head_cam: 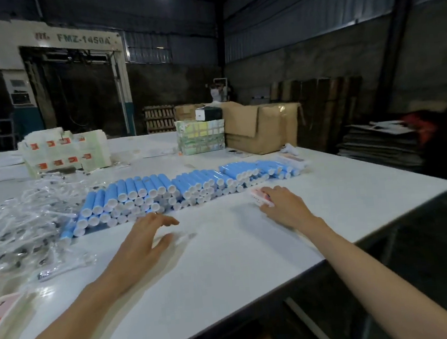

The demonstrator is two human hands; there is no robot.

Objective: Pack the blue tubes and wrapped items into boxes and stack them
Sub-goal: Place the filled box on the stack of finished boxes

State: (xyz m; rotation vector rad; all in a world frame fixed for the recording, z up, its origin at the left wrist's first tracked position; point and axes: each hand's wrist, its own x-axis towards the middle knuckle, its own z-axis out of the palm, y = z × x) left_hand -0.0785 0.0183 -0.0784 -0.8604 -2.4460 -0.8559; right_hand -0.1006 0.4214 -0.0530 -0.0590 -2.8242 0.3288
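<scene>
My left hand point(144, 239) was spread wide, fingers relaxed, low over the table point(226, 264) just in front of the tubes point(151, 195). My right hand point(284, 207) was curled over a small pink-and-white box point(257, 196) at the near edge of the row. The tubes lay stacked in a long bank across the middle, white ends facing me. The wrapped items point(17, 224) were heaped on the left, touching the tubes' end.

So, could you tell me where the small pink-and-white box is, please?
Head view, right of centre: the pink-and-white box lies on the white table, held by the right hand, in front of the blue tubes.
</scene>
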